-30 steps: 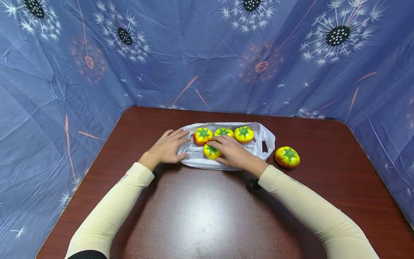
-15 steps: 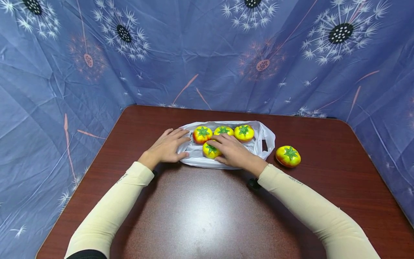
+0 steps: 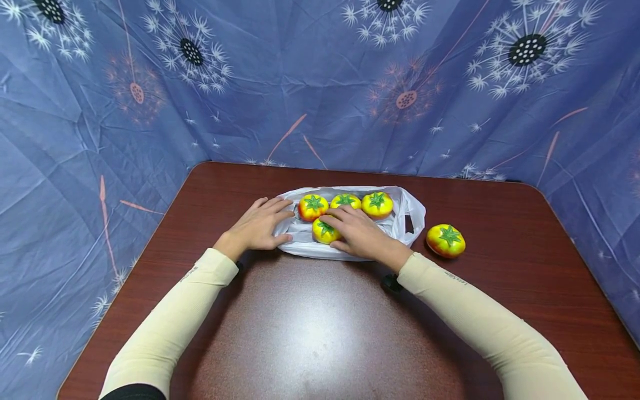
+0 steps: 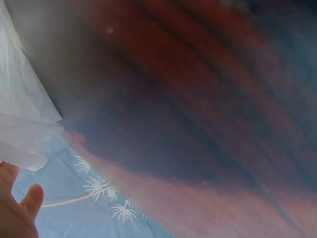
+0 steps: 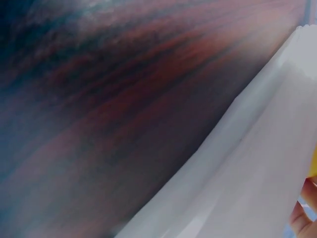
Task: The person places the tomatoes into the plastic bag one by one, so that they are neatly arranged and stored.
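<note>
In the head view a white plastic bag (image 3: 300, 250) lies with its mouth spread, several yellow-red tomatoes inside. One tomato (image 3: 313, 207) is at the back left, one (image 3: 346, 200) at the back middle, partly hidden, and one (image 3: 377, 205) at the back right. My right hand (image 3: 360, 233) holds the front tomato (image 3: 324, 232), fingers over its far side and thumb on its near side. My left hand (image 3: 257, 225) rests at the bag's left edge, fingers spread. Another tomato (image 3: 446, 241) sits outside, right of the bag. The wrist views show mostly table, bag plastic and some fingers.
A brown wooden table (image 3: 310, 311) carries everything, with a bright reflection near its front. Blue dandelion-print cloth (image 3: 300, 83) hangs behind it and along both sides. The bag's handle loop (image 3: 415, 219) sticks out to the right, close to the outside tomato.
The front tomato has shifted very slightly left under my right hand. Both hands keep nearly the same place. The head view has tilted a little.
</note>
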### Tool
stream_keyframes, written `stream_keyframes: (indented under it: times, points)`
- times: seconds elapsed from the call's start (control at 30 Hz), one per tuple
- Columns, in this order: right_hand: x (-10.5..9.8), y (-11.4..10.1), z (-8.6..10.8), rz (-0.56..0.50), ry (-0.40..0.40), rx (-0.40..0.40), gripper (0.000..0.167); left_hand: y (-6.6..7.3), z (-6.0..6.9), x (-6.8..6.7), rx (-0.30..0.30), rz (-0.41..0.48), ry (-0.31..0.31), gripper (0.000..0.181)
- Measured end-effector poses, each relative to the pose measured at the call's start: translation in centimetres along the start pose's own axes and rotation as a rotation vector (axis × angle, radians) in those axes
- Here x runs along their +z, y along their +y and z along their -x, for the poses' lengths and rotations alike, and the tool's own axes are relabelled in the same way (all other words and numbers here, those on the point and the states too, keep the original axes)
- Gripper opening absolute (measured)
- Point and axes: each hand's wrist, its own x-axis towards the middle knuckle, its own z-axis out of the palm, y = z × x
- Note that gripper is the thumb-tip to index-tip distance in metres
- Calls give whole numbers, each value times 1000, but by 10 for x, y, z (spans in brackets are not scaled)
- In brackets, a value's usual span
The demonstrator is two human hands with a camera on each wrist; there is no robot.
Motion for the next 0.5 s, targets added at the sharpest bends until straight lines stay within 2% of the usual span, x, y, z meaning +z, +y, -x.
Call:
stream_keyframes:
  times: [0.5]
  points:
    - [-5,-1,1,10,-18,7,62,1,0,0,-10,-2,-7,61]
